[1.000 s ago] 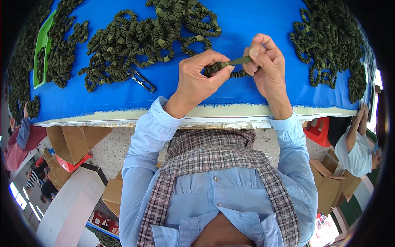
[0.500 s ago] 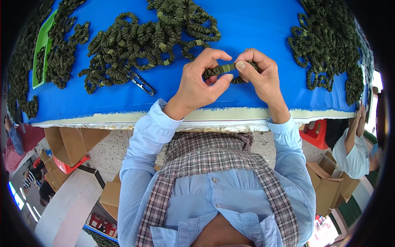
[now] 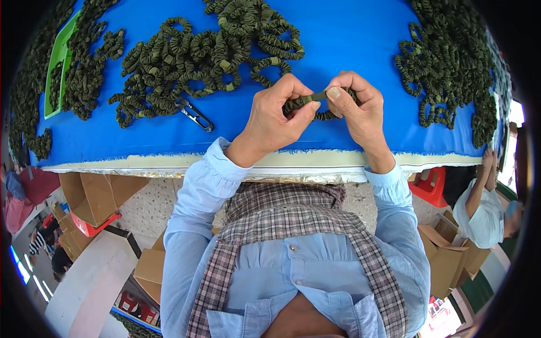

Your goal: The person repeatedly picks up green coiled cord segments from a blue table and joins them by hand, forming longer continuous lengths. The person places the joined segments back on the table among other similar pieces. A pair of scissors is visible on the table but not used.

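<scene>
Between my hands a dark green scrunchie (image 3: 320, 96) is held over the near edge of the blue table cover. My left hand (image 3: 276, 115) pinches its left side between thumb and fingers. My right hand (image 3: 359, 107) grips the other side, thumb on top, and a short smooth strip of the band stretches between the two pinches. The rest of the ring hangs below, partly hidden by my fingers. Beyond my left hand lies a heap of the same scrunchies (image 3: 197, 56). Small thread snips (image 3: 195, 115) rest at the heap's near edge.
More scrunchies (image 3: 442, 62) are piled on the right. A green tray (image 3: 56, 62) stands at the far left among others. Below the table edge are cardboard boxes (image 3: 101, 194) and a red stool (image 3: 431, 187). Another person (image 3: 479, 211) sits at the right.
My left thumb and fingers, apart before, have closed on the scrunchie. The band between my hands is now pulled narrower, and both hands sit slightly lower.
</scene>
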`<state>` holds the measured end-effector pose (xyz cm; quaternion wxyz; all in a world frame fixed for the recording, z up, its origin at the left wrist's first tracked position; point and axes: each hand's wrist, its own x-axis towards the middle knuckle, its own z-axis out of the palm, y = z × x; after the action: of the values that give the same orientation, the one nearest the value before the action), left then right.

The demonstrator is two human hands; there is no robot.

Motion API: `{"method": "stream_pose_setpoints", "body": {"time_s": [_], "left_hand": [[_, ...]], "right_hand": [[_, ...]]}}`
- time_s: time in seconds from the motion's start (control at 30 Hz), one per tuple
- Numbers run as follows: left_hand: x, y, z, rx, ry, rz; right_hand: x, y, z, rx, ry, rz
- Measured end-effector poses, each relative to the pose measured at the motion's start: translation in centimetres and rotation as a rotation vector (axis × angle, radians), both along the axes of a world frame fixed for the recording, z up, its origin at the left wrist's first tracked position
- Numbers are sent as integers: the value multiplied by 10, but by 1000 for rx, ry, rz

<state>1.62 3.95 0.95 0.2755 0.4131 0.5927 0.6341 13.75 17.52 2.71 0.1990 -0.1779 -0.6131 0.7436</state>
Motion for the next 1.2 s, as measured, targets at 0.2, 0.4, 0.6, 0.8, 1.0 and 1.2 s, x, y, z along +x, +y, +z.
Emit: {"method": "stream_pose_setpoints", "body": {"time_s": [0.2,0.4,0.6,0.8,1.0,1.2], "left_hand": [[2,3,0,-6,-15,33],[-1,6,-5,85,159,46],[0,5,1,-5,106,14],[0,2,-12,0,-2,51],[0,10,-21,59,-149,-48],[10,10,-16,-60,-123,-39]], "right_hand": [[0,2,0,-7,-5,-2],[-2,2,-1,-45,25,-12],[0,2,-4,-88,8,-51],[-6,2,2,-25,-113,1],[6,15,5,710,-158,89],[40,53,12,377,-286,-196]]}}
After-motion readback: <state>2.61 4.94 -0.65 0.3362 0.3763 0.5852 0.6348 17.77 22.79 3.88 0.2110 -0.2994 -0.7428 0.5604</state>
